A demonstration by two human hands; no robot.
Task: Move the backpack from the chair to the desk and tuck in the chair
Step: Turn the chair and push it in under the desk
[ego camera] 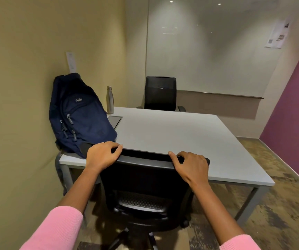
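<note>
hands grip the chair (145,179) top rail to push it under the desk (172,139): left hand (102,156) and right hand (190,164) fingers curled over it. backpack (78,114) leans against the wall for support.

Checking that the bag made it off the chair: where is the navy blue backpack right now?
The navy blue backpack stands on the grey desk's near-left corner against the beige wall, beside the steel water bottle.

**A small office meeting room**

A grey desk (172,134) stands with black swivel office chairs (160,93) on opposite sides. A large whiteboard (208,46) covers the far wall, printed notices (278,34) are taped up, and the floor is carpeted.
</note>
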